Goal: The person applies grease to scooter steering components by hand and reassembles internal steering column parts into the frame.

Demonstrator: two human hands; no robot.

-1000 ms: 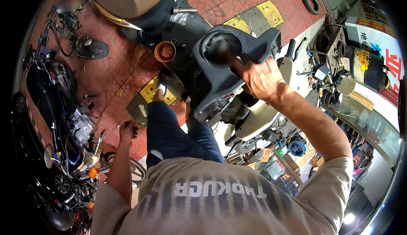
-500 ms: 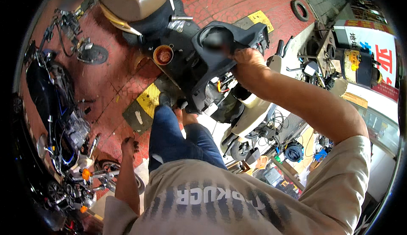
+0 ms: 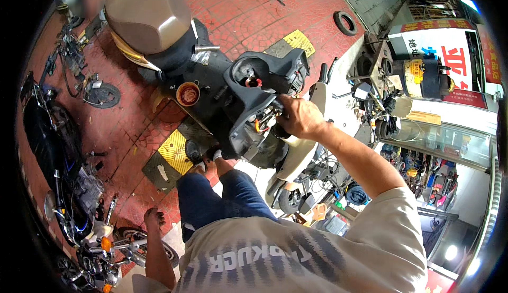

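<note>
Right hand [image 3: 300, 117]: curled at dark-grey moulded-plastic scooter panel [image 3: 248, 97], cannot tell grip | left hand [image 3: 153, 218]: half-curled, seemingly empty | could snag thin orange wire [image 3: 257, 126] by tugging

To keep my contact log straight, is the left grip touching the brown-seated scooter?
No, the left grip hangs left of the blue jeans, with red paving visible between it and the scooter.

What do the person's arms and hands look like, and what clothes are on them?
The left hand and right hand are both bare. The arms are bare too, below short, loose, light beige sleeves. The sleeves belong to a shirt with dark streaks and pale letters. Rings would be too small to make out.
</note>
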